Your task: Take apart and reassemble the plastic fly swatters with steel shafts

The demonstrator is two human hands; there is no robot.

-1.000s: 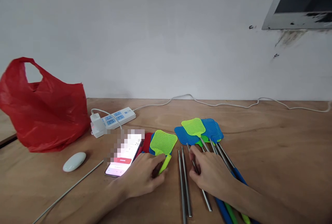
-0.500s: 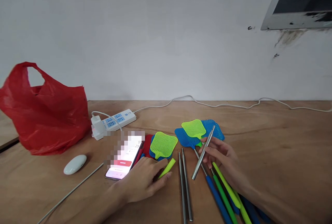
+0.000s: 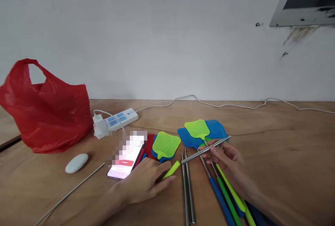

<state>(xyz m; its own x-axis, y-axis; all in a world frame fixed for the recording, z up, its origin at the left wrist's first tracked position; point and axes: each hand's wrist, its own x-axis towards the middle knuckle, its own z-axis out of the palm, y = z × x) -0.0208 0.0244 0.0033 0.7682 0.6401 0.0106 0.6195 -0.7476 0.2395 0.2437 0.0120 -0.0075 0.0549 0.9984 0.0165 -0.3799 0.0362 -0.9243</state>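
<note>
My right hand [image 3: 227, 161] pinches a silver metal rod [image 3: 206, 149] and holds it nearly level above the table, its tip pointing left. My left hand [image 3: 146, 181] is closed around the green stub of a green fly-swatter head [image 3: 165, 145] that lies on red and blue heads. Two more silver rods [image 3: 188, 187] lie side by side between my hands. Finished swatters [image 3: 201, 130] with blue and green heads lie under my right hand, their blue and green handles [image 3: 225, 198] running toward me.
A lit phone [image 3: 125, 158] lies left of the loose heads. A white power strip [image 3: 115, 120] with a cable, a white oval object [image 3: 76, 163], a red plastic bag [image 3: 45, 107] and a thin grey cable [image 3: 68, 194] occupy the left of the wooden table [image 3: 288, 149].
My right hand picked a silver rod off the table, lifted it and has tilted it from steep to nearly level. My left hand has stayed on the green head's stub.
</note>
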